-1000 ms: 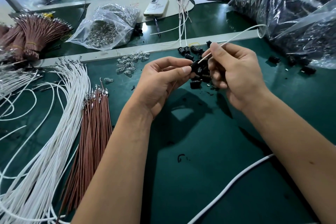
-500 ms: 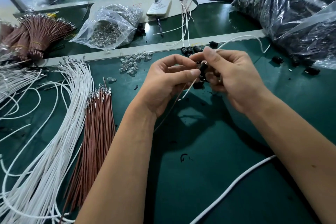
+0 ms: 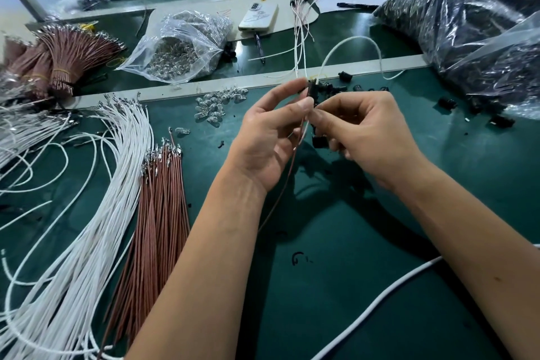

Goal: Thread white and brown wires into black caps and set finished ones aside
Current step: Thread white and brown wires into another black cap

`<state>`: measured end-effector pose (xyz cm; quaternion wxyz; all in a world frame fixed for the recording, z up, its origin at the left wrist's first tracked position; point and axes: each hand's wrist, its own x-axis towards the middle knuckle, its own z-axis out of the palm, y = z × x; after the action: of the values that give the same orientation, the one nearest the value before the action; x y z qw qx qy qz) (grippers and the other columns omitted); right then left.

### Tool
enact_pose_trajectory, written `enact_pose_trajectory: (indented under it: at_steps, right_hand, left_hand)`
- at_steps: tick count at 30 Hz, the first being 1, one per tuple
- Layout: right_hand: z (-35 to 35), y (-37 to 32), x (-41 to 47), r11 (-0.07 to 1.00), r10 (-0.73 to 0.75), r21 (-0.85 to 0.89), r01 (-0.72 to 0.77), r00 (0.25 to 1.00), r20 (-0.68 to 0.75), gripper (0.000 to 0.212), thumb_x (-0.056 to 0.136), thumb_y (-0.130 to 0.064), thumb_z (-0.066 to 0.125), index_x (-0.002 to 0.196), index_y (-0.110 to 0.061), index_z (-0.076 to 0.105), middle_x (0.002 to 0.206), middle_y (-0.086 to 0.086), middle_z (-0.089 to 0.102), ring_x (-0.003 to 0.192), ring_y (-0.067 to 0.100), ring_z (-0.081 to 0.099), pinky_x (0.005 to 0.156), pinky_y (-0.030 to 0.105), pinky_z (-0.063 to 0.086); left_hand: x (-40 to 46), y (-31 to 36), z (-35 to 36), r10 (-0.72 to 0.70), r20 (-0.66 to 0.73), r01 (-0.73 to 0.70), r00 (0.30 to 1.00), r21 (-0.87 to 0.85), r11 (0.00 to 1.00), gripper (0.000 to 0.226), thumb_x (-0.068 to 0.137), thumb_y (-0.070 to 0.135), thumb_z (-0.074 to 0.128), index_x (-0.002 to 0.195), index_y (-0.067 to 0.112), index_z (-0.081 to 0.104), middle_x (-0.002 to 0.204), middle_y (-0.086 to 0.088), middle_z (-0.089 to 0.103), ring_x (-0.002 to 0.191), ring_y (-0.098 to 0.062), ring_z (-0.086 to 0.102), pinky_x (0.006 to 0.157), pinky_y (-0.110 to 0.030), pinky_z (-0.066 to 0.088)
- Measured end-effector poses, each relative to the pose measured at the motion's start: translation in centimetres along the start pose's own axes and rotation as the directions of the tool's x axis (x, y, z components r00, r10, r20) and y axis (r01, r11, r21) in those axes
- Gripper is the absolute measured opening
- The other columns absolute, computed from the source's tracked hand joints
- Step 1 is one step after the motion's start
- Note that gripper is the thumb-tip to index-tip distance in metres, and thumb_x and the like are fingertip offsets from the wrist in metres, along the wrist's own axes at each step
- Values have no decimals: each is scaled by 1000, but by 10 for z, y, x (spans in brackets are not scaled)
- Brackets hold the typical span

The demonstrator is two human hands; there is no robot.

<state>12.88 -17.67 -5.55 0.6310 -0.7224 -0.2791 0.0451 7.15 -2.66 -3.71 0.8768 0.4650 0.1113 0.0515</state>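
Black cap (image 3: 313,90), a small blocky plastic piece, sits up off the bench (image 3: 336,242) between the two hands, pinched by the left hand (image 3: 270,137) between thumb and forefinger. Under the cap a thin white wire (image 3: 305,128) and a thin brown wire (image 3: 287,177) hang side by side; the right hand (image 3: 371,131) pinches the white one just below the cap, its other fingers curled in. Above the cap the white wire rises in a smooth arch (image 3: 355,39) and drops to the bench far right. The brown wire trails down past the left wrist.

Loose caps (image 3: 336,88) lie scattered just behind the hands, more near a crinkly clear bag of dark parts (image 3: 455,17). On the left of the green matte bench lies a fanned sheaf of white wires (image 3: 96,184) with metal tips, and beside it a straight bundle of brown wires (image 3: 157,199). Small clear glass bulbs (image 3: 216,104) lie in a heap behind the left hand. Farther back, finished wired caps (image 3: 301,17) rest by a white phone (image 3: 258,16), and a clear bag of bulbs (image 3: 178,47) sits left of them.
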Motion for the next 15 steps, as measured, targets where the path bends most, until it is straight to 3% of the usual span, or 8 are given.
enact_pose_trajectory:
  at_steps: [3, 6, 9, 12, 15]
  right_hand:
    - [-1, 0, 1, 999, -9, 31, 9, 1000, 5, 17, 91, -27, 81, 77, -18, 76, 57, -6, 63, 47, 7, 50, 46, 14, 38]
    - [-3, -1, 0, 996, -20, -90, 23, 999, 33, 19, 90, -24, 79, 76, -12, 74, 56, -8, 59, 50, 5, 46, 49, 17, 38]
    - [-4, -3, 0, 995, 8, -96, 0, 997, 82, 19, 90, -19, 80, 74, -11, 73, 54, -10, 53, 50, 5, 42, 49, 18, 34]
    - [-1, -4, -1, 992, 51, -118, -36, 991, 125, 24, 93, -13, 77, 71, -9, 69, 53, -7, 49, 51, 7, 38, 49, 21, 31]
    - [-1, -4, -2, 978, 94, -204, -52, 974, 206, 23, 92, -10, 76, 70, -10, 68, 50, -12, 51, 47, 2, 41, 49, 16, 33]
  left_hand:
    - [1, -1, 2, -33, 27, 32, 999, 30, 999, 34, 75, 1, 68, 107, 10, 70, 103, -17, 59, 69, -17, 56, 67, -26, 45]
    - [2, -1, -4, -25, 66, 16, 997, 130, 991, 23, 88, -2, 62, 106, 8, 70, 93, -13, 64, 66, -13, 59, 60, -21, 45]
    - [4, 0, -11, -14, 94, -5, 995, 198, 980, 15, 89, 3, 66, 102, 7, 72, 84, -6, 69, 65, -9, 58, 59, -17, 44]
    - [6, 0, -15, 19, 33, -27, 999, 250, 968, 11, 90, 5, 68, 96, 10, 75, 79, -3, 69, 64, -8, 58, 59, -17, 46]
    - [9, -4, -12, 70, -43, -61, 997, 171, 983, 10, 92, 5, 65, 98, 7, 73, 76, -2, 66, 63, -10, 58, 65, -22, 47]
